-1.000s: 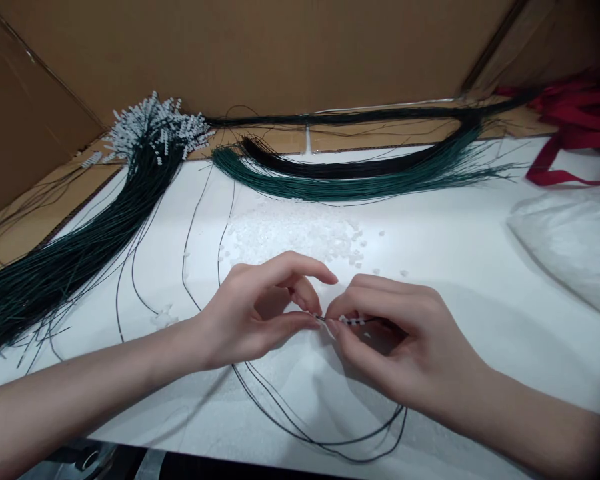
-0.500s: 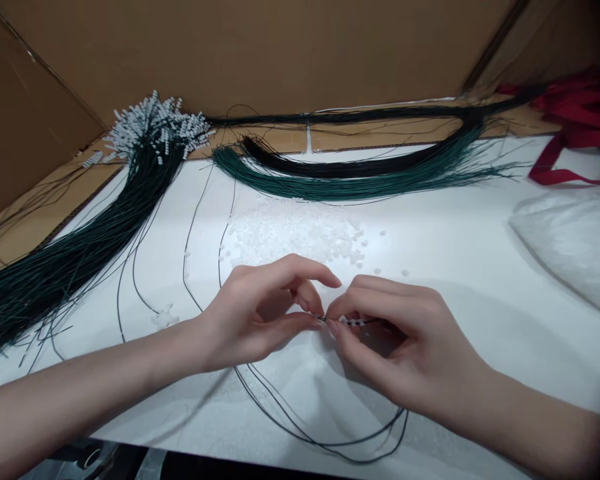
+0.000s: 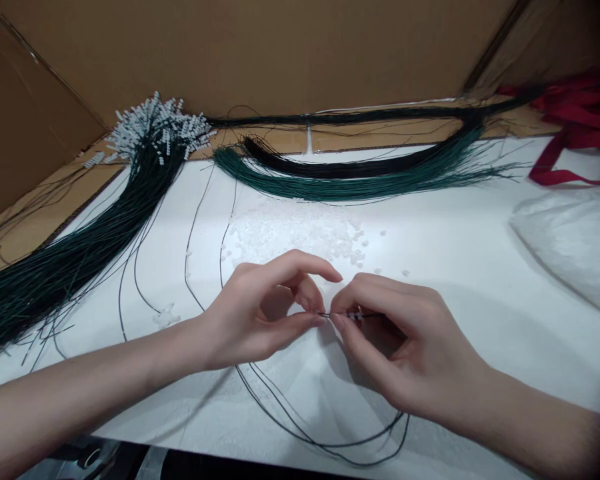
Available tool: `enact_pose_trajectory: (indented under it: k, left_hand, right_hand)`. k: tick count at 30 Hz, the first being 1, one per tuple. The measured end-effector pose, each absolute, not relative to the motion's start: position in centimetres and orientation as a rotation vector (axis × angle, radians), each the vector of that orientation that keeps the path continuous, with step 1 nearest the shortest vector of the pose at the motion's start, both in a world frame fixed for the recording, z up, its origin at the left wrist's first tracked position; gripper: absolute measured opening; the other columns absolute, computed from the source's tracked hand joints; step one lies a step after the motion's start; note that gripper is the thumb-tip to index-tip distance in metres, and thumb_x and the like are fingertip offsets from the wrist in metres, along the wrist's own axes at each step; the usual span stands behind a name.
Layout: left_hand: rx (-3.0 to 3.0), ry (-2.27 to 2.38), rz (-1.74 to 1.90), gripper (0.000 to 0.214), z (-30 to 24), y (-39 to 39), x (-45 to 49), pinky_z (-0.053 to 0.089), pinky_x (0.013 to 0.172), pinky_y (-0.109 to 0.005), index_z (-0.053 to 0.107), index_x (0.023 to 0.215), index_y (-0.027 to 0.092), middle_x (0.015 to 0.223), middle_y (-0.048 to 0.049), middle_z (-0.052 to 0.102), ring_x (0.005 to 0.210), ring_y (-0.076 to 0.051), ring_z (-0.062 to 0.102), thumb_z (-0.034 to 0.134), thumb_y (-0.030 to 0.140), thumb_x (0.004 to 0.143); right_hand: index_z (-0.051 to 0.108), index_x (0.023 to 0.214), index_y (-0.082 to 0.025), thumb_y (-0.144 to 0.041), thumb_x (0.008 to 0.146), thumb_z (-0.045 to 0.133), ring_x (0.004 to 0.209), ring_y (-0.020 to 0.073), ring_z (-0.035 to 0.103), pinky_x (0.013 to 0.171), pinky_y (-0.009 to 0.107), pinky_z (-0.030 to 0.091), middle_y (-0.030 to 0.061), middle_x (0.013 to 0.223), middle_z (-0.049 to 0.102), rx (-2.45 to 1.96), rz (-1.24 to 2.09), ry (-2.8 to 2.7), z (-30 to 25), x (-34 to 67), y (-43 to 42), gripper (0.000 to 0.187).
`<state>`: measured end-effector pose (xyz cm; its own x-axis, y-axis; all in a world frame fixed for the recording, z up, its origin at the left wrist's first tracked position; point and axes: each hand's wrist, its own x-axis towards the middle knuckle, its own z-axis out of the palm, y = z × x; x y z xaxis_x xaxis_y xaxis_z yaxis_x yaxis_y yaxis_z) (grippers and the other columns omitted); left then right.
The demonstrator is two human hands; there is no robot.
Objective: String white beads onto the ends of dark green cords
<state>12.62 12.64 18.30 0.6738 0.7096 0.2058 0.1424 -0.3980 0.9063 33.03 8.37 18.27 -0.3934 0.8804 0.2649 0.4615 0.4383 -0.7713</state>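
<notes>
Thumb and fingertips of my left hand pinch a thin dark wire, its index finger raised and curved. Just to the right, my right hand pinches the same wire. A few small white beads sit on it, partly covered by my right fingers. Long wire loops hang below both hands over the white table. Behind my hands lies a spread of loose white beads.
Left stands a thick bundle of green wires with white beaded ends. More green wires and black wires lie along the back by a cardboard wall. Red ribbon and a clear plastic bag are right.
My right fingertips have shifted slightly right along the wire, opening a small gap from my left fingertips. Fewer beads show past my right fingers.
</notes>
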Motion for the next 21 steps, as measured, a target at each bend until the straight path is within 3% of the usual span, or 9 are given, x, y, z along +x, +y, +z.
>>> enact_pose_trajectory:
  k: [21]
  left_hand:
    - [1.95,0.651,0.714,0.039,18.81,12.84,12.59,0.052,0.069,-0.025,0.051,0.123,0.015,0.088,-0.0052,0.065,0.081,-0.015,0.064,0.066,0.015,0.087]
  right_hand:
    - [0.055,0.079,-0.019,-0.007,0.084,0.054,0.052,0.0093,0.041,0.045,0.025,0.029,-0.0016,0.066,0.052,-1.166,0.764,-2.037,18.15,33.04,8.47,0.013]
